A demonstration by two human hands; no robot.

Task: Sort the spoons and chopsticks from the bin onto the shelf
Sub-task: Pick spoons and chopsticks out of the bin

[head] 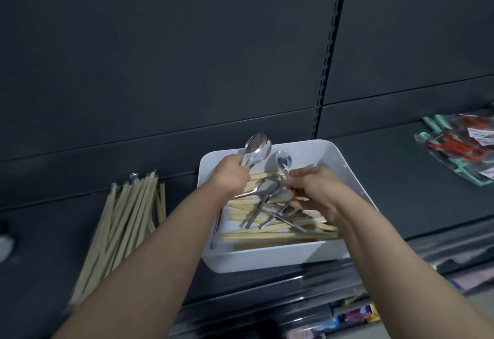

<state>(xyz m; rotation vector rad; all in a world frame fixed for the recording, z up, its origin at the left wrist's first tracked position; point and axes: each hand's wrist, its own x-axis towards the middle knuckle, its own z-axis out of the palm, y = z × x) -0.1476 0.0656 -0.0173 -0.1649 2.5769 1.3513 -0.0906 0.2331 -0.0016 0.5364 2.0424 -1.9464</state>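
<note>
Both hands over white bin (270, 258), picking spoons.
Left hand (231, 175) fisted on spoon bundle (256, 147), bowls up; right hand (314, 187) pinches single spoon (284, 161). Chopstick pile (128, 213) lies left on shelf (387, 178), so left hand is nearer.

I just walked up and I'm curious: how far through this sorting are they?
Partway. A pile of chopsticks already lies on the shelf left of the white bin. The left hand grips a bunch of spoons; the right hand is picking another spoon. More spoons and chopsticks remain in the bin.
</note>
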